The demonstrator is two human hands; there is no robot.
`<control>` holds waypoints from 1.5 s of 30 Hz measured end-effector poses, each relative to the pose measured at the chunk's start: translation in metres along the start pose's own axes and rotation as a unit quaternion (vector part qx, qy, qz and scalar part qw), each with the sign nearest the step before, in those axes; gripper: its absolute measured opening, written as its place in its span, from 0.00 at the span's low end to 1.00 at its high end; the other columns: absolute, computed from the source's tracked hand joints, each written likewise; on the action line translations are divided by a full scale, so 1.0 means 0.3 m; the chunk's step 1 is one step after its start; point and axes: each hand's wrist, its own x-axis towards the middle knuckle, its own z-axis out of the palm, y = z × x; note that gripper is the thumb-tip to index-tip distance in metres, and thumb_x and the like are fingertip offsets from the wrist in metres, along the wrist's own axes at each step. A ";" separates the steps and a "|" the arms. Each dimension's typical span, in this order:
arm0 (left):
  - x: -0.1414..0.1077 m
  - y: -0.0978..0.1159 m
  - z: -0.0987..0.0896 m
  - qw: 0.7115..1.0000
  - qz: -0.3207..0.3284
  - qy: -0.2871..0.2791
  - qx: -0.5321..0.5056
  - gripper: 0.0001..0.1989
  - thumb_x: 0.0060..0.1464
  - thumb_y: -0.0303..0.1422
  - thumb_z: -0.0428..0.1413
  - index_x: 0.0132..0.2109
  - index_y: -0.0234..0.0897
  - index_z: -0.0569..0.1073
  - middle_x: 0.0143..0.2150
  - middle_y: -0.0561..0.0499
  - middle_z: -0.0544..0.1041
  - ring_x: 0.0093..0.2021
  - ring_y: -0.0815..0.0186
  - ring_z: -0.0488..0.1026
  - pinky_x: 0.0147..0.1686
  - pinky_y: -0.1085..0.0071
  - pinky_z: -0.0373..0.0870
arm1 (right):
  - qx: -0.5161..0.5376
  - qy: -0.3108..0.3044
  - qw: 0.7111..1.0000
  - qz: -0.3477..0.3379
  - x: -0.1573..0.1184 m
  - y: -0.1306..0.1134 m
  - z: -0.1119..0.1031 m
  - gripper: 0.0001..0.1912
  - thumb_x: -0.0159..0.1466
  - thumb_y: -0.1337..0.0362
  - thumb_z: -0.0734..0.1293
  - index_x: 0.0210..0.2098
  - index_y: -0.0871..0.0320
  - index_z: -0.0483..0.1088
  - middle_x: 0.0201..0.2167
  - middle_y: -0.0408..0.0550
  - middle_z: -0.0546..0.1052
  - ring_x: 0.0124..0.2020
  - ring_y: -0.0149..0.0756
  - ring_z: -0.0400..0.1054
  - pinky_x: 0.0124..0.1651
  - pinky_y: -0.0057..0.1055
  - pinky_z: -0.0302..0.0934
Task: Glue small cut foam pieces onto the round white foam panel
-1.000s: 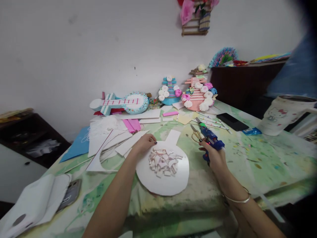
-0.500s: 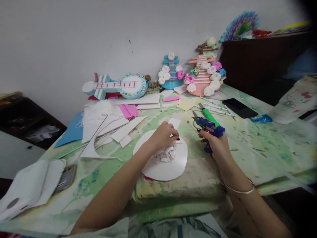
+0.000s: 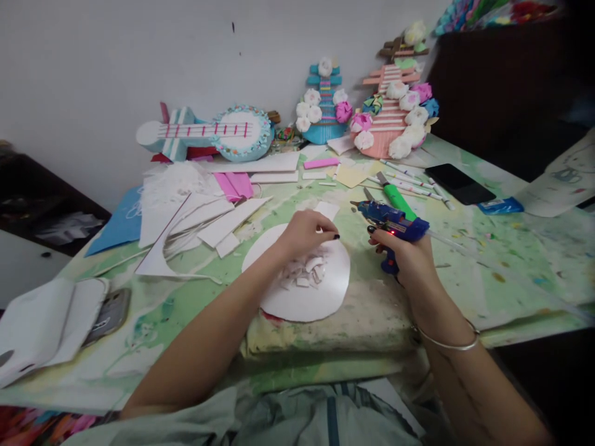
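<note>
Closed around the handle of a blue glue gun [image 3: 393, 224], the right hand [image 3: 411, 254] is placed just beyond the right edge of a white disc [image 3: 325, 300]. By that grip the gun's long axis is laid roughly crosswise, with its nozzle aimed leftward and slightly away from the body, towards the far right side of the disc. A clear glue stick is trailed out behind, to the right. Whether the gun is rested on the tabletop [image 3: 450, 291] or held above it cannot be told.

Of the two hands, the left hand [image 3: 304, 232] is the nearer to the pale scraps [image 3: 304, 272], being held right over the far part of the disc, its fingertips turned to the right, towards the gun. Its fingers are bent in close together, but whether anything is pinched between them cannot be made out. The scraps are heaped around the disc's middle, on the body side of those fingertips, and are partly hidden by the hand.

From the disc's far edge a white tab [image 3: 327, 210] is pointed away from the body. Beyond the gun, to the far right of the disc, a green-handled knife [image 3: 398, 199] is seen.
</note>
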 end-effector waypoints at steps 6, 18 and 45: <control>0.000 -0.029 -0.056 0.957 -0.118 0.085 -0.252 0.10 0.37 0.33 0.64 0.30 0.33 0.80 0.26 0.48 0.79 0.27 0.66 0.72 0.31 0.71 0.66 | 0.024 -0.055 0.998 -0.002 -0.029 -0.013 0.004 0.08 0.42 0.63 0.73 0.20 0.60 0.72 0.18 0.43 0.73 0.20 0.30 0.64 0.20 0.26 0.54; -0.014 0.000 -0.060 0.934 -0.129 0.076 -0.324 0.09 0.34 0.33 0.65 0.27 0.34 0.80 0.26 0.47 0.79 0.29 0.64 0.73 0.34 0.69 0.68 | 0.025 -0.131 0.991 0.000 -0.048 -0.031 -0.003 0.12 0.41 0.60 0.73 0.25 0.58 0.76 0.22 0.44 0.76 0.23 0.36 0.68 0.26 0.29 0.61; -0.021 -0.032 -0.100 0.987 -0.038 0.091 -0.127 0.04 0.43 0.27 0.60 0.29 0.36 0.80 0.29 0.48 0.79 0.31 0.65 0.73 0.35 0.70 0.67 | 0.022 -0.081 0.996 -0.026 -0.040 -0.022 -0.016 0.11 0.43 0.58 0.73 0.20 0.58 0.70 0.17 0.41 0.71 0.20 0.32 0.64 0.23 0.28 0.56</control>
